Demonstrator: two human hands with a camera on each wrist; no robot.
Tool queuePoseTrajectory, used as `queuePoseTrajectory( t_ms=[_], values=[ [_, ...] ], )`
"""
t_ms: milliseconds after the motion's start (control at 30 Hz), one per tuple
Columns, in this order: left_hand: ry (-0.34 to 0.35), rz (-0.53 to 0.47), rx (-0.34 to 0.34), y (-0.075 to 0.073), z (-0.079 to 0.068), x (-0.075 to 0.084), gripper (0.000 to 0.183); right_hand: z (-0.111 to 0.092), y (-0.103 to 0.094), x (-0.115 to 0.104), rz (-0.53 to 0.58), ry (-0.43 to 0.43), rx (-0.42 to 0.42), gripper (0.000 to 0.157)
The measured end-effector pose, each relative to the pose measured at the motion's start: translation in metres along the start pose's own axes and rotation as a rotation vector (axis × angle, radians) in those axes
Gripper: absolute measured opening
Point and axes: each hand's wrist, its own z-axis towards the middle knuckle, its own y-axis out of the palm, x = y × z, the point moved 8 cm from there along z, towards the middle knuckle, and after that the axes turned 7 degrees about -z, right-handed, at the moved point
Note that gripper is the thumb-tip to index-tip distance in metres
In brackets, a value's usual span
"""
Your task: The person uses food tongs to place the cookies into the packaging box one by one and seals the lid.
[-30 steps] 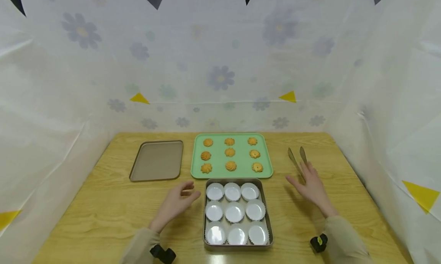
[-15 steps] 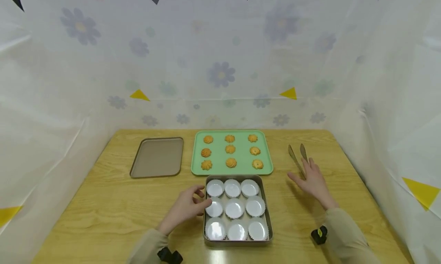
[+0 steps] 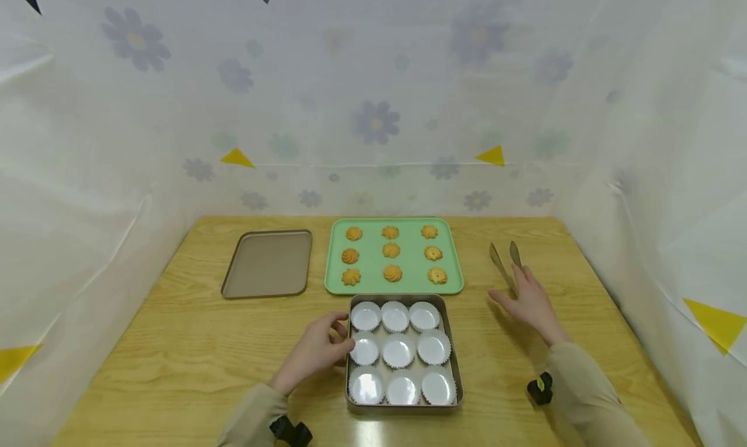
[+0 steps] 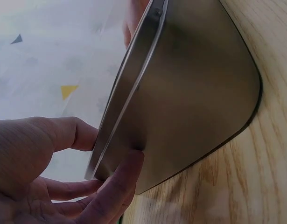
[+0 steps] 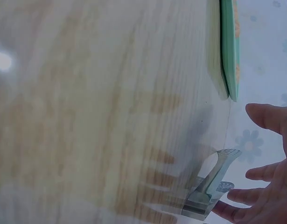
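Note:
A deep metal baking tin (image 3: 403, 409) stands at the front of the table, lined with rows of white fluted cups (image 3: 398, 352). My left hand (image 3: 318, 346) grips its left side, thumb at the rim and fingers against the outer wall (image 4: 194, 93). On the right, my right hand (image 3: 530, 307) hovers over metal tongs (image 3: 500, 265), its fingers spread. The right wrist view shows the tongs (image 5: 208, 184) on the table beside those fingertips, the fingers not wrapped round them.
Behind the tin lies a green tray (image 3: 370, 260) with several piped cookies (image 3: 392, 274) spaced in rows. A flat brown tray (image 3: 268, 265) is at the back left. Plastic sheeting with flower prints (image 3: 375, 122) encloses the wooden table (image 3: 192, 356) at the back and sides.
My left hand has moved right, from beside the tin to a grip on its left side. The right hand has stayed almost still over the tongs. The head view has tilted slightly.

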Motion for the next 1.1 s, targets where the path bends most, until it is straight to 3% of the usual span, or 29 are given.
queuePoseTrajectory(
  t_ms=[367,700,1100],
  values=[
    [-0.013,-0.013,-0.018,0.004,0.002,-0.002,0.056,0.019,0.003,0.013,-0.009,0.050,-0.026,0.096],
    [0.002,-0.004,-0.007,0.002,0.001,-0.002,0.056,0.039,0.005,0.025,-0.048,0.115,-0.134,0.100],
    [-0.001,-0.017,-0.014,0.002,0.000,-0.002,0.057,0.049,0.005,0.029,-0.131,0.116,-0.110,0.070]
  ],
)
